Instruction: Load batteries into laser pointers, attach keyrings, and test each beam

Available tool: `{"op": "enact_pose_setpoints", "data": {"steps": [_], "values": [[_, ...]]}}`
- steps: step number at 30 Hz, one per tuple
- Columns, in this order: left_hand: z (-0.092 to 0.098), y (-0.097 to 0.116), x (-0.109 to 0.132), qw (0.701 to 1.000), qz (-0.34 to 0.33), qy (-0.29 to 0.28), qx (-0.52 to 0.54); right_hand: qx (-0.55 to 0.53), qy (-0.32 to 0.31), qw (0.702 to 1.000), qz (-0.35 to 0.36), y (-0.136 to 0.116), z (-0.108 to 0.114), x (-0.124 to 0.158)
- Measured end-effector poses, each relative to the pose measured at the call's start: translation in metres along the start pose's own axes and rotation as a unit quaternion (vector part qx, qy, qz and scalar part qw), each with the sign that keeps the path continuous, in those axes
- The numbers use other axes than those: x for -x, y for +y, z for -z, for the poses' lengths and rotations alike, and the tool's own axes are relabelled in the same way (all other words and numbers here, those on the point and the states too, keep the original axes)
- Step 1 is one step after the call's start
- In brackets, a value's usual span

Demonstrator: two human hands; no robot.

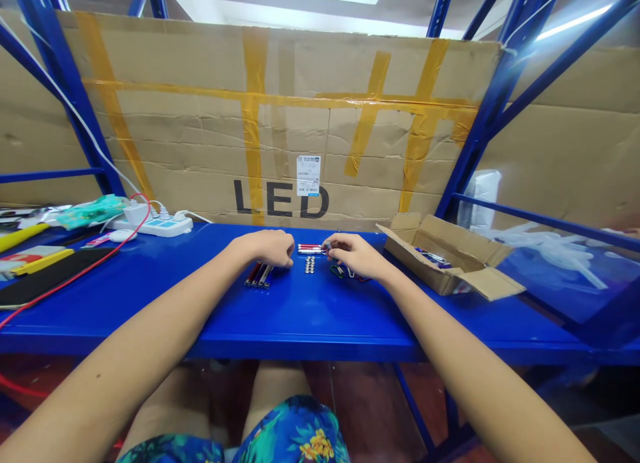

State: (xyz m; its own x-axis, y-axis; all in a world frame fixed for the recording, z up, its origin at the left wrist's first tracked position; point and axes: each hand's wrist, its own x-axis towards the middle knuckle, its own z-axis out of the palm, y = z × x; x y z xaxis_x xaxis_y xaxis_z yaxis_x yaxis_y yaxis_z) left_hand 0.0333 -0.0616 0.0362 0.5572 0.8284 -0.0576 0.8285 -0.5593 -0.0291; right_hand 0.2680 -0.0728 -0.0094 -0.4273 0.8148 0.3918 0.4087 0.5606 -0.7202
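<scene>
My left hand (273,247) is closed, its fingers curled downward just above a row of dark red, black and blue metal tubes (259,276). Whatever it may hold is hidden by the fingers. My right hand (351,255) pinches a small silvery piece, too small to name, beside the right ends of red and silver pen-like tubes (309,249). Between the hands lie small round silver button cells (310,265) in two columns. Under my right hand are carabiner clips (338,271), one of them green, partly covered by the hand.
An opened cardboard box (425,269) with small metal items stands at the right, near clear plastic bags (545,249). At the left are a white power strip (165,225), a red cable (135,233) and a black pad (50,279). A large cardboard sheet (200,149) stands behind.
</scene>
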Motion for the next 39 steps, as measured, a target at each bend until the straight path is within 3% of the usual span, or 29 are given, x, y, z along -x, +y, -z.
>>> {"op": "enact_pose_setpoints", "data": {"steps": [4, 6, 8, 11, 13, 17, 27, 31, 39], "values": [[-0.006, 0.001, -0.005, 0.999, -0.018, 0.004, 0.029, -0.03, -0.02, 0.999, -0.015, 0.001, -0.002, 0.0], [-0.009, 0.001, -0.009, 0.996, -0.041, 0.035, 0.068, -0.05, -0.022, 0.998, -0.021, 0.002, -0.003, 0.001], [-0.011, 0.003, -0.013, 0.982, -0.08, 0.115, 0.129, -0.06, -0.018, 0.998, -0.024, 0.002, -0.004, 0.001], [-0.013, 0.011, -0.017, 0.925, -0.135, 0.254, 0.248, -0.04, -0.015, 0.999, -0.018, 0.001, -0.004, 0.001], [-0.014, 0.018, -0.018, 0.895, -0.15, 0.296, 0.298, -0.009, -0.016, 1.0, -0.002, -0.001, -0.002, 0.001], [-0.017, 0.026, -0.018, 0.883, -0.161, 0.291, 0.33, 0.06, 0.005, 0.996, 0.063, -0.002, -0.002, 0.002], [-0.019, 0.032, -0.022, 0.824, -0.142, 0.24, 0.493, 0.044, 0.109, 0.986, 0.121, 0.006, -0.007, 0.001], [-0.021, 0.034, -0.021, 0.826, -0.155, 0.229, 0.491, 0.102, 0.141, 0.973, 0.149, 0.002, -0.003, 0.003], [-0.022, 0.037, -0.019, 0.85, -0.17, 0.246, 0.434, 0.117, 0.073, 0.981, 0.137, -0.01, 0.001, 0.007]]}}
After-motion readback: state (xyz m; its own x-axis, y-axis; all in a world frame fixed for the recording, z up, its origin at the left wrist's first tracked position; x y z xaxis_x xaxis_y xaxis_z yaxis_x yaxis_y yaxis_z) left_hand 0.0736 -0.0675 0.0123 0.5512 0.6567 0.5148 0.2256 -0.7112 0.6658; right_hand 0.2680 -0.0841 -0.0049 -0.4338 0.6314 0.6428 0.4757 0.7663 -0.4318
